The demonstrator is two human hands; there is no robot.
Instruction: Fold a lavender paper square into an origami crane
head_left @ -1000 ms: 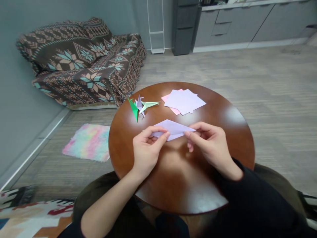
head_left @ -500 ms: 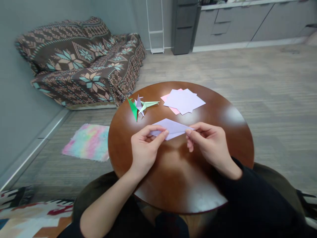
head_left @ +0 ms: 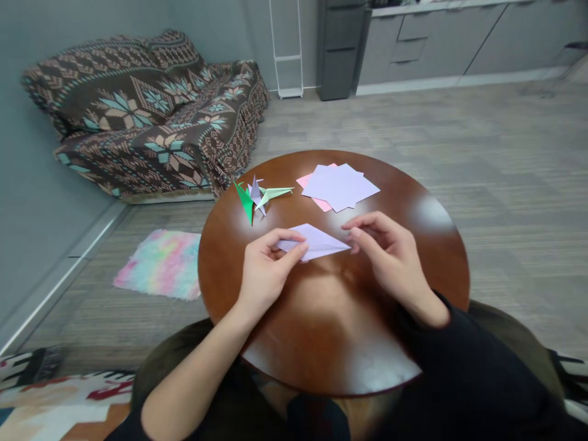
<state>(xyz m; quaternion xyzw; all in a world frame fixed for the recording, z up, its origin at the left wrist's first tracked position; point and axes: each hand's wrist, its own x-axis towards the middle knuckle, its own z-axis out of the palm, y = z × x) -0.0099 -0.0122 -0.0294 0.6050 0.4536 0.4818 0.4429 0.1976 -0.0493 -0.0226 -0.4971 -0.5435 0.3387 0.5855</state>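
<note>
Living-room setup here: a round wooden table (head_left: 413, 202) on a grey floor, with a blanket-covered sofa (head_left: 142, 110) far left. Near the table's middle sits a folded lilac paper (head_left: 316, 241), a flat triangle. The left hand (head_left: 266, 269) pinches its left corner between thumb and fingers, probably to keep it from sliding. The right hand (head_left: 386, 254) rests fingertips at the right tip, fingers loosely curled, not clearly clamped. Farther back, a stack of lilac and pink sheets (head_left: 340, 185), and left of that, finished paper cranes (head_left: 260, 197). A pastel rug (head_left: 160, 263) lies on the floor.
</note>
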